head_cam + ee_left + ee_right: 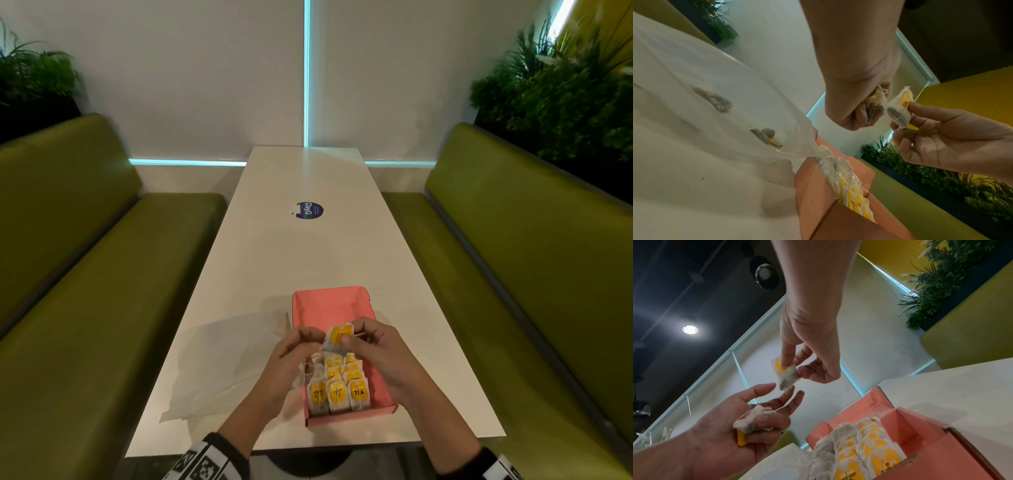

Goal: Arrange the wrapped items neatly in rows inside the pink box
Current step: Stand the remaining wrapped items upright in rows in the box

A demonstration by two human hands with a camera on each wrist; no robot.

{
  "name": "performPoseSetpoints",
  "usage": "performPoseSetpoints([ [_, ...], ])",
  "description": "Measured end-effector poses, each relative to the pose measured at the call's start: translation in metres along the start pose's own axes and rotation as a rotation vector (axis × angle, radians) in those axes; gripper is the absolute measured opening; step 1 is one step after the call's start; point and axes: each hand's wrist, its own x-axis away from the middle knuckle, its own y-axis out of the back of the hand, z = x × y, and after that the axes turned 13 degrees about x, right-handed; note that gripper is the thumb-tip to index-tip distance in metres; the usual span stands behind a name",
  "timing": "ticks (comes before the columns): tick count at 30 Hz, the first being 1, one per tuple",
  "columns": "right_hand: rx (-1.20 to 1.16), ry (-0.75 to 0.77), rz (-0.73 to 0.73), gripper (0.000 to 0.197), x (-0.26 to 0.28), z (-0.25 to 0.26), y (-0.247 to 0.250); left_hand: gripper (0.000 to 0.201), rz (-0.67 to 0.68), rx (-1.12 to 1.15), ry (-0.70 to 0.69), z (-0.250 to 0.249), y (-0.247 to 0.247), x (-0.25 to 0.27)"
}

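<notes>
A pink box (329, 303) sits at the near end of the white table (308, 257). Its near half holds rows of wrapped tea bags (339, 390) with yellow tags, standing upright. Above the box, my right hand (373, 346) pinches one tea bag (339, 335) between thumb and fingers, plainly seen in the right wrist view as a tea bag (786, 371). My left hand (294, 349) is close beside it on the left, gripping a crumpled bunch of tea bags (750, 423) under its curled last fingers; its other fingers reach toward the pinched bag.
A clear plastic bag (219, 370) lies flat on the table left of the box, with a few loose tea bags (766, 134) inside. A round blue sticker (309, 210) marks the table's middle. Green benches (102, 291) run along both sides.
</notes>
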Motion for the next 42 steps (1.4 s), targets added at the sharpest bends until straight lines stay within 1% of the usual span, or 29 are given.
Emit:
performPoseSetpoints([
  [2,-0.001,-0.003,0.002,0.002,0.0,-0.001,0.001,0.018,0.022,0.023,-0.033,0.0,-0.001,0.0],
  [5,0.007,0.003,-0.018,0.002,0.001,-0.001,0.0,0.026,0.075,-0.143,-0.078,0.003,-0.004,-0.001],
  [6,-0.008,0.002,-0.033,0.004,0.001,-0.001,-0.001,0.023,0.073,-0.194,-0.092,0.004,-0.005,-0.001],
  [9,-0.042,-0.008,-0.073,0.011,0.002,-0.001,0.0,0.002,0.025,-0.277,-0.151,0.01,-0.006,-0.006],
  [11,0.034,0.017,-0.048,0.022,0.002,0.0,0.006,0.014,0.008,-0.325,-0.173,0.014,-0.005,-0.009],
  [12,0.092,0.022,-0.022,0.026,0.001,0.0,0.009,0.015,0.008,-0.331,-0.172,0.015,-0.004,-0.009],
  [13,0.144,0.026,-0.003,0.024,0.0,0.001,0.012,0.012,0.021,-0.334,-0.164,0.016,-0.004,-0.01],
  [14,0.182,0.03,-0.014,0.017,-0.001,0.001,0.014,0.008,0.045,-0.334,-0.152,0.017,-0.004,-0.009],
  [15,0.206,0.033,-0.07,0.011,-0.004,0.001,0.015,0.007,0.058,-0.331,-0.141,0.018,-0.004,-0.009],
  [17,0.234,0.048,-0.269,0.012,-0.01,-0.001,0.016,0.02,0.045,-0.341,-0.136,0.022,-0.001,-0.011],
  [18,0.259,0.06,-0.341,0.014,-0.011,-0.002,0.017,0.026,0.029,-0.362,-0.139,0.023,0.001,-0.012],
  [19,0.3,0.065,-0.35,0.014,-0.011,-0.003,0.018,0.029,0.013,-0.396,-0.148,0.025,0.002,-0.013],
  [20,0.348,0.06,-0.298,0.013,-0.01,-0.005,0.02,0.028,0.004,-0.432,-0.158,0.027,0.004,-0.013],
  [22,0.437,0.001,-0.144,0.01,-0.008,-0.012,0.025,0.024,0.025,-0.555,-0.169,0.031,0.006,-0.015],
  [23,0.478,-0.031,-0.116,0.009,-0.007,-0.016,0.028,0.024,0.054,-0.656,-0.161,0.034,0.005,-0.016],
  [25,0.562,-0.073,-0.138,0.007,-0.007,-0.024,0.035,0.02,0.133,-0.853,-0.133,0.04,0.002,-0.017],
  [26,0.601,-0.083,-0.135,0.005,-0.006,-0.026,0.037,0.016,0.167,-0.949,-0.133,0.044,-0.001,-0.017],
  [27,0.638,-0.092,-0.112,0.004,-0.005,-0.03,0.038,0.017,0.19,-1.053,-0.147,0.049,-0.004,-0.016],
  [29,0.694,-0.096,-0.052,0.007,-0.001,-0.036,0.038,0.027,0.206,-1.239,-0.197,0.06,-0.01,-0.017],
  [30,0.719,-0.093,-0.024,0.01,0.001,-0.04,0.037,0.031,0.204,-1.297,-0.223,0.065,-0.012,-0.016],
  [32,0.777,-0.082,0.027,0.018,0.004,-0.046,0.036,0.034,0.202,-1.342,-0.236,0.073,-0.016,-0.017],
  [35,0.875,-0.047,0.084,0.016,0.007,-0.057,0.033,0.034,0.215,-1.33,-0.253,0.075,-0.018,-0.021],
  [36,0.883,-0.035,0.1,0.016,0.008,-0.059,0.033,0.031,0.213,-1.331,-0.256,0.075,-0.02,-0.022],
  [38,0.863,-0.028,0.117,0.023,0.01,-0.064,0.032,0.028,0.198,-1.361,-0.254,0.075,-0.022,-0.024],
  [42,0.846,-0.056,0.126,0.028,0.012,-0.071,0.032,0.038,0.212,-1.376,-0.192,0.082,-0.024,-0.025],
])
